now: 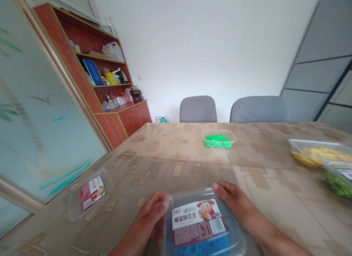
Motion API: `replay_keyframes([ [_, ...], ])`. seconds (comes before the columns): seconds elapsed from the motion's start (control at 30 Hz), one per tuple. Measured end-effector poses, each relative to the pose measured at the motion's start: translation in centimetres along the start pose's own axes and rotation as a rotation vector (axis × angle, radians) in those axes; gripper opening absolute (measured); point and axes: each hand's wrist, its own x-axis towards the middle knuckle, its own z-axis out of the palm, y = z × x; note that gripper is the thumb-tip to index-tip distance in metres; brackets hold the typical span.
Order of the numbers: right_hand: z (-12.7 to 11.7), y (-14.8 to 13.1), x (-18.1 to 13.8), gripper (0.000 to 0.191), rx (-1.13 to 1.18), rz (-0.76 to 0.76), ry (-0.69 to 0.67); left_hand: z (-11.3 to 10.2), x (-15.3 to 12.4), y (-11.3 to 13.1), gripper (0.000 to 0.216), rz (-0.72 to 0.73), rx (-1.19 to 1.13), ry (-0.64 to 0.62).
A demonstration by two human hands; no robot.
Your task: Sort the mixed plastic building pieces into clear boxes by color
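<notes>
Between my hands is a clear plastic container (pixel 203 245) with a lid on it and small blue pieces inside. A white and dark red label with a cartoon figure covers much of the lid. My left hand (pixel 155 215) grips its left edge, thumb on top and fingers curled beneath. At the far right corner, my right hand (pixel 233 199) holds the rim with the thumb over the lid; its other fingers are mostly hidden. A loose clear lid (pixel 108 180) with a similar label lies on the table to the left.
An open clear tub (pixel 218 140) of bright green pieces stands mid-table. At the right are a tub of yellow pieces (pixel 319 155) and a labelled tub of darker green pieces (pixel 339 182). Two grey chairs (pixel 198 108) line the table's far side; a red-brown cabinet (pixel 108 125) stands back left.
</notes>
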Motion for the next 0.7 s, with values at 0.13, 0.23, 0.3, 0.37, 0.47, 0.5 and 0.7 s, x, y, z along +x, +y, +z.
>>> replay_keyframes([
  [0.13, 0.0, -0.2, -0.3, 0.057, 0.043, 0.018, -0.017, 0.1, 0.6, -0.6, 0.054, 0.008, 0.007, -0.007],
  [0.23, 0.0, -0.2, -0.4, 0.056, 0.058, 0.032, -0.031, 0.3, 0.6, -0.7, 0.053, 0.036, 0.012, 0.013],
  [0.3, 0.0, 0.1, -0.3, 0.055, 0.058, 0.03, -0.03, 0.5, 0.5, -0.6, 0.051, 0.068, 0.018, 0.026],
  [0.37, 0.1, 0.7, -0.1, 0.055, 0.061, 0.024, -0.017, 0.6, 0.4, -0.5, 0.05, 0.091, 0.028, 0.038],
  [0.47, 0.2, 1.7, 0.3, 0.057, 0.098, 0.018, 0.002, 0.7, 0.3, -0.5, 0.051, 0.099, 0.043, 0.052],
  [0.5, 0.1, 1.9, 0.4, 0.057, 0.117, 0.027, 0.009, 0.7, 0.4, -0.6, 0.051, 0.101, 0.04, 0.049],
  [0.7, -0.7, -0.2, 0.0, 0.057, 0.219, 0.132, 0.057, 2.0, 0.5, -0.5, 0.048, 0.169, -0.008, 0.039],
])
